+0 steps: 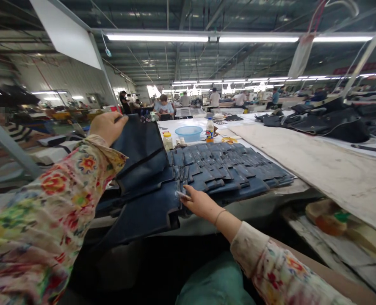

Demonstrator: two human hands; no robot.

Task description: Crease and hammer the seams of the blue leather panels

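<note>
Head view: my left hand (107,126) is raised at the left of the bench, fingers closed tight over the top edge of a dark blue panel (142,156). I hold it up so that it stands nearly upright, with a seam line running across it. Its lower part folds down onto more dark material that hangs over the front edge of the table (254,206).

My right hand (200,204) is lower and nearer to me, well apart from the left. It lies at the near edge of the cut pieces (235,165), fingers stretched towards the left and touching the dark material. A small pale thing (183,195) sits right at my fingertips; I cannot tell whether I am pinching it or only touching it, so I cannot tell how far that hand is closed.

The cut pieces are dark blue too, laid flat in overlapping rows just right of the panel. Behind them on the table stand a pale blue bowl (189,133), a jar with a yellow lid (167,141) to its left and a small bottle (210,130) to its right. A long beige sheet (327,169) lies along the right side, with a heap of dark material (334,123) beyond it. Other people work far back in the hall.
</note>
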